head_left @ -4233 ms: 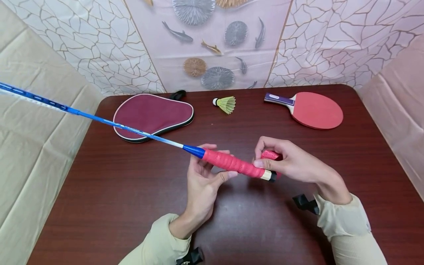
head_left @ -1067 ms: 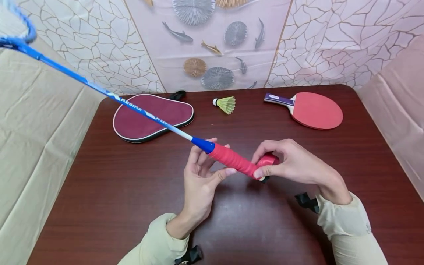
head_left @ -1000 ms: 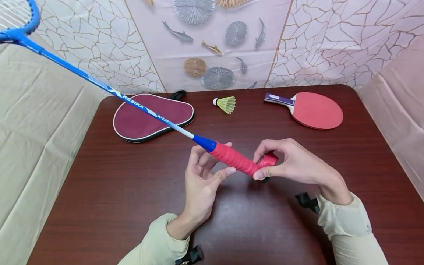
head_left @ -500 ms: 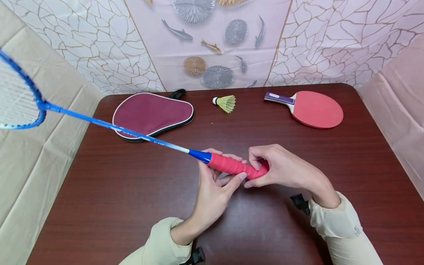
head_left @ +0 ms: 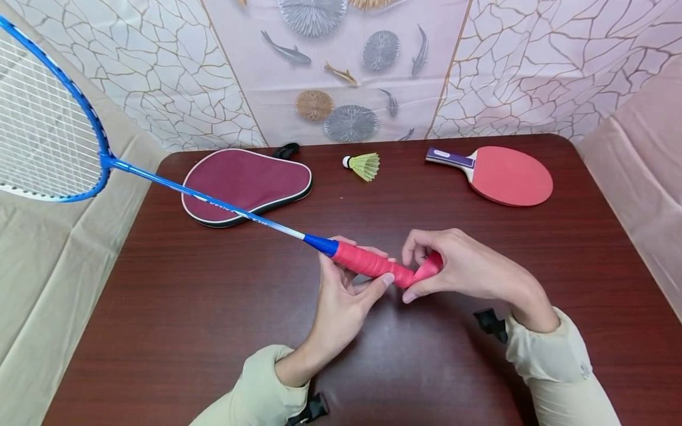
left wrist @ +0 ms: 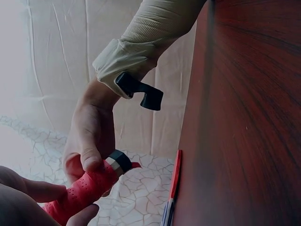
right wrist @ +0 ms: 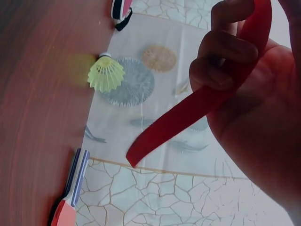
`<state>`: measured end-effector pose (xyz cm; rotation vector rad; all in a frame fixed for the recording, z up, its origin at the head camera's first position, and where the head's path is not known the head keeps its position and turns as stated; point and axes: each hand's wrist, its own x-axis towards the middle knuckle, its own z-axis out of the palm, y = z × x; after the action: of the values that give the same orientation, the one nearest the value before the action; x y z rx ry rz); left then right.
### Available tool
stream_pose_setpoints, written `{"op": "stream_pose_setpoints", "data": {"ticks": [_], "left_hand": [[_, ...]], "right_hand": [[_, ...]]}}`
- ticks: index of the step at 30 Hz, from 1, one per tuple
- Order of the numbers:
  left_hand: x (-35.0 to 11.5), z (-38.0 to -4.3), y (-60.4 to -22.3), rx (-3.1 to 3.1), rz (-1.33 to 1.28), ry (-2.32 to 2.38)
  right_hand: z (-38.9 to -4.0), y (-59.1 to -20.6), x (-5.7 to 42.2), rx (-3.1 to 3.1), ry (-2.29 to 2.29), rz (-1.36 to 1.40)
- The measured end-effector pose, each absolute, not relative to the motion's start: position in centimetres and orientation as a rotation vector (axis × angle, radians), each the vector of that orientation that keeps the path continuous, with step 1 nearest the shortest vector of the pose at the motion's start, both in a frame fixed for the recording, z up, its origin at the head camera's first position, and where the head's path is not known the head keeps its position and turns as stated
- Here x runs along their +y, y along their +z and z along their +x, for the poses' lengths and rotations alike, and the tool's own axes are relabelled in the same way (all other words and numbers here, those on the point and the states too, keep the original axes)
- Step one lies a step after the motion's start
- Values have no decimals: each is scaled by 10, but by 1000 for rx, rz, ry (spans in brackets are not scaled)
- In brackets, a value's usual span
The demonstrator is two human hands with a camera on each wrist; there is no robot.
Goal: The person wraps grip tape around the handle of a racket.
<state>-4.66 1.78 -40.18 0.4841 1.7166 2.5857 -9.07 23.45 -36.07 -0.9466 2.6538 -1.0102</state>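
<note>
A blue badminton racket (head_left: 256, 219) slants across the head view, its strung head at the left edge. Red perforated grip tape (head_left: 367, 260) is wound round its handle. My left hand (head_left: 341, 307) holds the wound handle between thumb and fingers from below. At the handle's end, my right hand (head_left: 469, 266) holds the loose length of tape. The right wrist view shows this red strip (right wrist: 174, 122) running through curled fingers, its free end hanging. In the left wrist view, a pale bare band and black butt cap (left wrist: 121, 160) show past the last wrap.
On the dark brown table (head_left: 176, 331), a maroon paddle case (head_left: 245, 174) lies at the back left. A yellow shuttlecock (head_left: 364, 166) is at the back middle. The red table tennis paddle (head_left: 511, 177) lies at the back right. Fabric walls surround the table.
The racket has turned and tilted, bringing more of its strung head into view. My right hand has shifted slightly right, with the loose tape. The handle's pale end no longer shows from the head.
</note>
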Motion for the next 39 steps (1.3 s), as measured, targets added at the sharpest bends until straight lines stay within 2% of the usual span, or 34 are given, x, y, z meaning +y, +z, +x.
{"op": "stream_pose_setpoints", "data": {"ticks": [10,17,39], "left_hand": [[16,-49,-402,1698,450,2595],[16,-48,-403,1656,446,2586],[15,-48,-401,1531,637,2635]], "right_hand": [[-95,-356,254,2708,-1047,-969],[-97,-361,251,2751,-932,-952],[-95,-360,253,2626,-989,-997]]}}
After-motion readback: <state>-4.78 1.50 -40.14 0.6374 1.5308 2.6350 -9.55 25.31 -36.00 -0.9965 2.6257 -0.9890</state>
